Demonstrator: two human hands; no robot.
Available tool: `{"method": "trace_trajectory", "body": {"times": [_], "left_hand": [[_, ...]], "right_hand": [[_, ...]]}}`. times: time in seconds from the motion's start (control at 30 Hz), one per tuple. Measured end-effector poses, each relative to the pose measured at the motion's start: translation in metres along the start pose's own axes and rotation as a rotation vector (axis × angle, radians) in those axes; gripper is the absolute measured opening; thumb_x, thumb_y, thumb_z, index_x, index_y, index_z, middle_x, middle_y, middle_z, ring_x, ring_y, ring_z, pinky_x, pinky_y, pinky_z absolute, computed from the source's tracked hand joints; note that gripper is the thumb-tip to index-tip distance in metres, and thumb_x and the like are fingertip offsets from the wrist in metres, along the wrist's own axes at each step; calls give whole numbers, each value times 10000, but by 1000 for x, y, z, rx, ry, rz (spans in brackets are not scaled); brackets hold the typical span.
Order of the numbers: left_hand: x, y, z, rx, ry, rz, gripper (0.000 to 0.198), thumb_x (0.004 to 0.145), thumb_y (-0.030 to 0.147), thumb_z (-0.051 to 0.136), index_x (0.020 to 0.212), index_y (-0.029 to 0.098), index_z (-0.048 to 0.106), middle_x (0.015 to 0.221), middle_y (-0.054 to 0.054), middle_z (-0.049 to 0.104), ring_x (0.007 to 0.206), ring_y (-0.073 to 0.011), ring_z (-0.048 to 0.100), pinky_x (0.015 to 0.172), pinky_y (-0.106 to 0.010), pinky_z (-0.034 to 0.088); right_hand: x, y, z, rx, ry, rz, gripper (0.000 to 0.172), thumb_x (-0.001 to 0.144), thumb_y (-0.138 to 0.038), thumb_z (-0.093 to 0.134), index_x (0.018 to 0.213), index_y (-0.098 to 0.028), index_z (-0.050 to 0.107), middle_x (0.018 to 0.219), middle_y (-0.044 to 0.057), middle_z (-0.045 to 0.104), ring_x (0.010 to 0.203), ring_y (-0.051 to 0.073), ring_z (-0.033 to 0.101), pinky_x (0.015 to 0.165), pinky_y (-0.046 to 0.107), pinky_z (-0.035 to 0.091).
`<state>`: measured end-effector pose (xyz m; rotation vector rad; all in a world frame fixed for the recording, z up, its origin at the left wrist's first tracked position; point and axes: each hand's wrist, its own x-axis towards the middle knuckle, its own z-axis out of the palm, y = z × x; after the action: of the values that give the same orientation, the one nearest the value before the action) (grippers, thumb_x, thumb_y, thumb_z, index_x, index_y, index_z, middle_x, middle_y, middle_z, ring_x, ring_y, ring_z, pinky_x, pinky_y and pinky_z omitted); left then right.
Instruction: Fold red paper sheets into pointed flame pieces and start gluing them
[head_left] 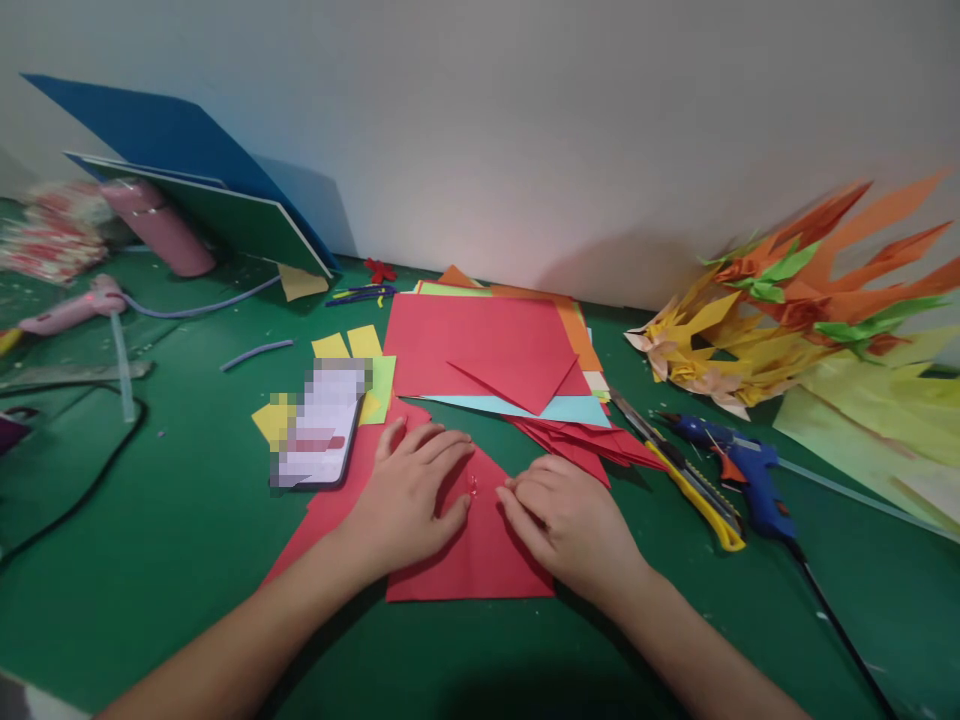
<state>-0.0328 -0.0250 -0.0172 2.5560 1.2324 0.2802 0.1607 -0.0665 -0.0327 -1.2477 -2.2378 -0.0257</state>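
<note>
A red paper sheet (472,565) lies before me on the green table, its top narrowing to a point. Near its middle is a small shiny clear blob (473,487). My left hand (416,490) rests flat across the left part of the sheet, fingers spread and thumb close to the blob. Over the right part, my right hand (566,515) is closed, with its fingers curled and the tips together. Whatever those fingertips hold, if anything, is hidden. More red paper (337,515) sticks out under my left forearm.
A phone (319,430) lies left on yellow paper pieces. Behind are stacked coloured sheets (480,335) and folded red pieces (592,440). A yellow cutter knife (682,475) and blue glue gun (739,465) lie right, beside orange paper flowers (795,290). A pink glue gun (75,308) sits left.
</note>
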Motion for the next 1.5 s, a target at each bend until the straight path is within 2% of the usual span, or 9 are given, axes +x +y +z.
{"method": "trace_trajectory", "body": {"times": [0.17, 0.37, 0.5, 0.6, 0.83, 1.07, 1.13, 1.27, 1.5], "left_hand": [[0, 0, 1, -2, 7, 2, 385, 854, 312, 491, 1221, 214, 554, 1304, -66, 596, 1264, -315, 447, 1109, -582, 187], [1, 0, 1, 14, 9, 5, 380, 850, 309, 488, 1213, 219, 556, 1287, -72, 592, 1241, -304, 456, 1103, -577, 199], [1, -3, 2, 54, 46, 13, 368, 832, 352, 527, 1181, 245, 577, 1270, -82, 562, 1202, -313, 457, 1066, -569, 251], [0, -7, 1, 76, 58, 4, 385, 834, 407, 550, 1190, 261, 565, 1258, -92, 554, 1173, -331, 466, 1002, -578, 311], [-1, -22, -3, 74, 251, -156, 375, 881, 439, 532, 1182, 219, 492, 1188, -121, 557, 1093, -331, 527, 888, -500, 441], [-1, -25, 2, -189, 301, -175, 492, 795, 139, 618, 1236, 222, 416, 1216, -88, 478, 1099, -237, 547, 900, -386, 493], [-1, -25, 3, -221, 327, -176, 502, 776, 81, 599, 1223, 216, 417, 1123, -68, 518, 972, -203, 588, 822, -356, 519], [-1, -28, 6, -263, 314, -52, 316, 784, 23, 514, 1047, 193, 472, 836, 3, 562, 702, -148, 577, 644, -289, 517], [2, -33, 5, -106, 222, 358, 196, 878, 39, 459, 868, 178, 597, 852, -43, 628, 827, -180, 585, 737, -313, 516]], "right_hand": [[-2, 3, -1, -88, 51, -3, 442, 955, -178, 423, 531, -202, 545, 504, 25, 537, 547, 174, 472, 582, 308, 380], [-2, 6, 8, -78, 25, -13, 413, 978, -199, 404, 610, -178, 590, 583, 42, 574, 611, 193, 490, 626, 321, 388], [2, 8, 16, -98, -115, -5, 239, 954, -158, 445, 1043, -119, 663, 705, 51, 631, 656, 207, 508, 616, 325, 372], [4, 8, 19, -185, -234, -11, 391, 908, -117, 479, 1292, -125, 554, 723, 53, 613, 653, 217, 494, 588, 332, 345], [9, 4, 18, -244, -378, 52, 502, 883, -119, 460, 1384, -122, 472, 786, 88, 608, 702, 236, 503, 590, 348, 346], [25, -7, 5, -221, -642, 199, 581, 905, -131, 406, 1478, -167, 323, 919, 112, 641, 845, 249, 566, 706, 369, 390], [29, -8, 3, -227, -685, 223, 594, 907, -127, 391, 1491, -178, 294, 928, 113, 651, 846, 246, 579, 714, 367, 389], [30, -8, 4, -245, -682, 237, 607, 906, -141, 393, 1499, -196, 275, 918, 113, 665, 814, 240, 593, 692, 357, 383], [20, -1, 11, -180, -553, 218, 572, 871, -112, 421, 1439, -179, 401, 899, 95, 661, 796, 229, 576, 675, 344, 366]]}}
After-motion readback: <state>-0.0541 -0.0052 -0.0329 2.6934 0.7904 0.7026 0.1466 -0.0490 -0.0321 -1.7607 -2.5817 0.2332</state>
